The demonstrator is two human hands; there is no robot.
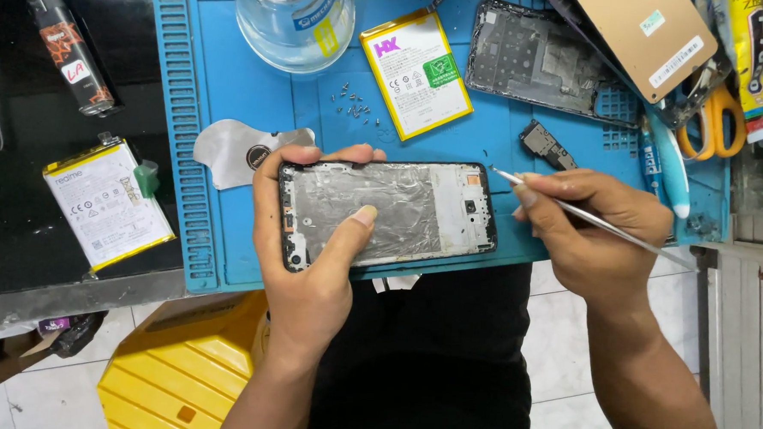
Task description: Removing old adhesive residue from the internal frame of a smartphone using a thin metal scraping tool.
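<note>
My left hand grips an opened phone frame from its left end, thumb pressed on the bare silver inner plate. The frame lies flat over the near edge of a blue work mat. My right hand holds thin metal tweezers like a pen, tip pointing left just off the frame's upper right corner. A white and yellow phone battery lies on the mat behind, with several tiny screws beside it.
A second phone frame and a small black part lie at the mat's back right. A clear bottle, a metal pry sheet, yellow scissors, another battery, a lighter, a yellow stool below.
</note>
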